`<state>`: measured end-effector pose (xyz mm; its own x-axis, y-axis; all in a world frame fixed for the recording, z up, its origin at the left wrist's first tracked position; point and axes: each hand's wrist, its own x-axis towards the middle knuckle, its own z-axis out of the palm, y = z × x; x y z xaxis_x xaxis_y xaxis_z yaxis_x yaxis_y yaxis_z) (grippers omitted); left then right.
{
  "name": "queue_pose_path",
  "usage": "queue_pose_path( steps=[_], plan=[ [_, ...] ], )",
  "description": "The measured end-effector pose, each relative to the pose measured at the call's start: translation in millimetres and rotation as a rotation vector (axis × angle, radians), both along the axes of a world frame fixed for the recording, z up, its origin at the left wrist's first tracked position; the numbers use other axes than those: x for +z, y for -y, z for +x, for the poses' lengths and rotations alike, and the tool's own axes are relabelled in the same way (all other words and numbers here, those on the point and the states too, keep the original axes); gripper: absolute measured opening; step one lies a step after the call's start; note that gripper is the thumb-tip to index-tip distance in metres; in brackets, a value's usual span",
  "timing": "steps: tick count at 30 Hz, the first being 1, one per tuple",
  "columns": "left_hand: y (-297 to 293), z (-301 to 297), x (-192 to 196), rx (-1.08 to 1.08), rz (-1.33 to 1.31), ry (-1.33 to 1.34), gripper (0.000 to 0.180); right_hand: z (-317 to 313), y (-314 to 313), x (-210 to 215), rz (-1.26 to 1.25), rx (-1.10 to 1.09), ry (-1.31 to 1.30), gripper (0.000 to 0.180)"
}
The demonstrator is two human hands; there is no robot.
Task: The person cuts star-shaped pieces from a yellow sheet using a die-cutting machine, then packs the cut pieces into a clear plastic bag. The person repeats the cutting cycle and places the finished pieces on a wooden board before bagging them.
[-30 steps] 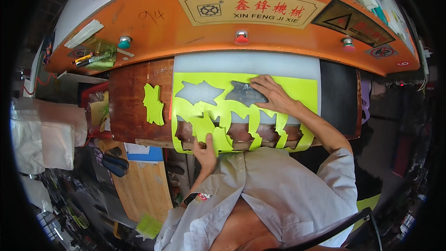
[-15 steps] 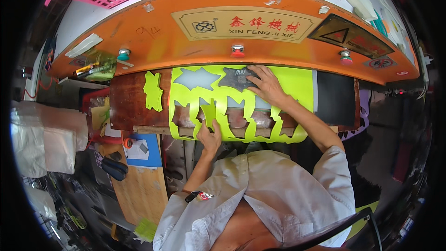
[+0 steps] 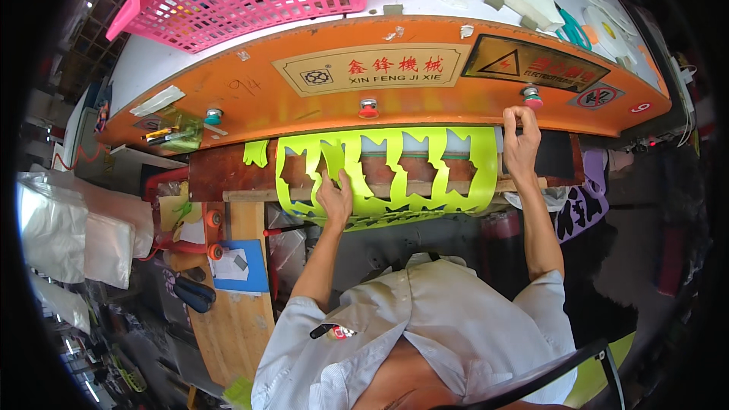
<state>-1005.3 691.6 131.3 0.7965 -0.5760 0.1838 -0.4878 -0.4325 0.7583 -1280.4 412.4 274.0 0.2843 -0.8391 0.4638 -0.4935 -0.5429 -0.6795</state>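
Observation:
A bright yellow-green sheet [image 3: 342, 181] with rows of jagged cut-outs lies across the brown work board [image 3: 241, 173] and droops over its near edge. In my left hand [image 3: 334, 199] a small cut-out piece of the same yellow-green material [image 3: 332, 155] is pinched between thumb and fingers, above the sheet's left part. My right hand [image 3: 522, 140] is raised with curled fingers, just below the red-and-green push button [image 3: 532, 97] at the right of the orange machine beam [image 3: 250, 112]. Whether it touches the button I cannot tell. Several stacked cut pieces [image 3: 256, 153] lie left of the sheet, partly hidden under the beam.
Two more push buttons sit on the beam, a red one [image 3: 368, 108] and a green one [image 3: 213, 116]. Above stand a pink basket [image 3: 250, 7] and teal scissors [image 3: 573, 28]. At left are a blue clipboard [image 3: 254, 277] and plastic bags [image 3: 53, 228].
My right hand has left the dark, jagged flat shape on the sheet and risen to the right button. That shape is now out of sight. The left hand still holds its piece; the view has shifted.

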Motion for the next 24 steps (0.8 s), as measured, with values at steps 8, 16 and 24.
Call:
queue_pose_path(
  steps=[8,16,24],
  plan=[
    [14,5,4,0.018,0.070,0.014,0.019,-72,-52,-60,0.251,-0.247,-0.235,0.029],
    [2,2,15,0.020,0.127,-0.079,0.022,-90,-93,-104,0.257,-0.228,-0.323,0.038],
    [-23,-9,16,-0.002,0.070,-0.111,0.025,-110,-115,-113,0.406,-0.221,-0.283,0.038]
  ],
)
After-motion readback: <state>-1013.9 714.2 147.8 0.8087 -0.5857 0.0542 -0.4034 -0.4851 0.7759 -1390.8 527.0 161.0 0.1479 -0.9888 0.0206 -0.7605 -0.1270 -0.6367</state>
